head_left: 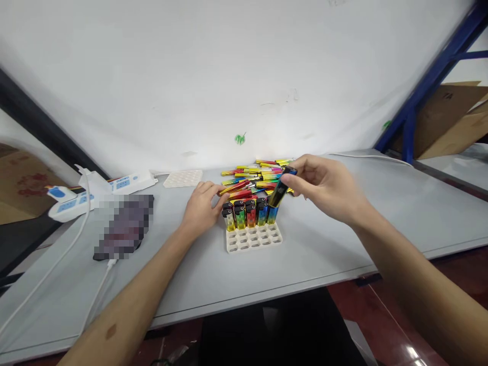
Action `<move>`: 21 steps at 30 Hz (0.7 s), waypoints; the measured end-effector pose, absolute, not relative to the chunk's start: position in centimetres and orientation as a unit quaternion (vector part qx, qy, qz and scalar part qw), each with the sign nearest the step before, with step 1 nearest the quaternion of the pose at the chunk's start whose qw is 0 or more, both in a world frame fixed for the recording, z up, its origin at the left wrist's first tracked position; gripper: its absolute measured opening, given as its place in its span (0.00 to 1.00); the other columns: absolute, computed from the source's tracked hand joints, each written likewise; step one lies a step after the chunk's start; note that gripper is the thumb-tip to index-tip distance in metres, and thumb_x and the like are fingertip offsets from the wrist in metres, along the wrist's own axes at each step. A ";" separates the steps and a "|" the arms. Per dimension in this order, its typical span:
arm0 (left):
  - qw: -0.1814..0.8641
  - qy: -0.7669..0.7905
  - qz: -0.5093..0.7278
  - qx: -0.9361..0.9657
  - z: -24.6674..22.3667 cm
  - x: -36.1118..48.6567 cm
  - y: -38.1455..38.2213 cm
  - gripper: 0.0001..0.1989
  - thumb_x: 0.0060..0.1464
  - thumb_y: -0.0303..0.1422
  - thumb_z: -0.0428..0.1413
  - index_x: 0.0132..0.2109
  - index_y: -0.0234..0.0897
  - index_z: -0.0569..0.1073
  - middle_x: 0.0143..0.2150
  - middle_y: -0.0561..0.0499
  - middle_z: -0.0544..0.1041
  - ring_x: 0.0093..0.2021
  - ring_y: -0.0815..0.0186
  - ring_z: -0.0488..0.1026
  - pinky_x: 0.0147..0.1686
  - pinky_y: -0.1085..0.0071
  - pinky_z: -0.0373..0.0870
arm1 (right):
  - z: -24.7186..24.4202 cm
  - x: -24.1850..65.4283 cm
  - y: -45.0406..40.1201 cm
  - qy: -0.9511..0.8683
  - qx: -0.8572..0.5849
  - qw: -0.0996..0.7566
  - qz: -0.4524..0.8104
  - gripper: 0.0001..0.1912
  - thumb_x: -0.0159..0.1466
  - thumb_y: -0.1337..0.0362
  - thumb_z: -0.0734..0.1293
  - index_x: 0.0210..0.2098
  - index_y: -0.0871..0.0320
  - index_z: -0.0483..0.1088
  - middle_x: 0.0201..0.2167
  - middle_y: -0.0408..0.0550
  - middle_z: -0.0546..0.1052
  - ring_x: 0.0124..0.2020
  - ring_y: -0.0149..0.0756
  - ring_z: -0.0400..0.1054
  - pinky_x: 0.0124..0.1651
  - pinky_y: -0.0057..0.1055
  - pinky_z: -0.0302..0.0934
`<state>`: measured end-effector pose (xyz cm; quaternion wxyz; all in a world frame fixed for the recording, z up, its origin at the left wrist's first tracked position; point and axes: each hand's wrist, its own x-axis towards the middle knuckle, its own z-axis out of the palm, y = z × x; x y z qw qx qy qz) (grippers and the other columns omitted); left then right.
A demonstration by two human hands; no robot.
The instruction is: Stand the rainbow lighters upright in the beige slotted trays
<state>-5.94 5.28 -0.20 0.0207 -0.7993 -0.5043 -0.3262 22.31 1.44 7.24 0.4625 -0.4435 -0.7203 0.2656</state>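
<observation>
Both forearms are cut off by the frame, left one at the bottom, right one at the lower right; a black shape (267, 325) below the near table edge is cut off too, can't tell what it is. On the grey table (305, 274), near left, one dark object (127, 226) is pixelated out, one white cable (111, 264) at its near end. Centre: one white tray (254, 248), bare holes in its near part, five upright lighters (250, 217) across the nearest filled row; rows behind mostly hidden, not countable. Left hand (202, 206) lies low just left of the tray, palm down, fingers bent, fingertips at the left edge of the pile; can't tell if it grips anything. Right hand (328, 185) is raised over the tray's right end, thumb and fingers pinching one dark lighter (280, 189), tilted, top to the right; can't tell if its lower end touches the row. Farther, the loose pile of lighters (234, 181) overlaps too much to count, partly behind the right hand. Far left: a second white tray (183, 178), then white power strips (131, 182). Cardboard boxes at left (26, 183) and right (442, 122) are cut off.
</observation>
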 end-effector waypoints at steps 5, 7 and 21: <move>0.020 -0.493 -0.324 -0.808 -0.2 -5.9 5.2 0.15 0.65 0.40 0.48 0.46 0.38 0.76 0.38 0.46 0.74 0.44 0.56 0.68 0.47 0.60 0.66 | 7.9 17.9 -1.0 -0.816 -0.374 0.388 0.210 0.10 0.62 0.54 0.72 0.37 0.52 0.73 0.27 0.44 0.76 0.27 0.35 0.68 0.29 0.31 0.58; 0.024 -0.487 -0.325 -0.810 -0.3 -5.8 5.2 0.14 0.65 0.39 0.49 0.46 0.38 0.76 0.38 0.46 0.74 0.44 0.56 0.68 0.46 0.60 0.67 | 7.1 16.3 -1.2 -0.851 -0.358 0.339 0.182 0.09 0.62 0.56 0.72 0.38 0.52 0.73 0.28 0.44 0.77 0.27 0.36 0.69 0.29 0.31 0.57; 0.026 -0.465 -0.328 -0.822 -0.4 -5.3 4.9 0.14 0.66 0.36 0.47 0.47 0.37 0.76 0.41 0.44 0.76 0.43 0.56 0.67 0.42 0.60 0.67 | 5.7 14.0 -1.4 -0.904 -0.398 0.152 -0.043 0.07 0.65 0.60 0.70 0.40 0.56 0.72 0.32 0.45 0.80 0.30 0.38 0.73 0.26 0.32 0.46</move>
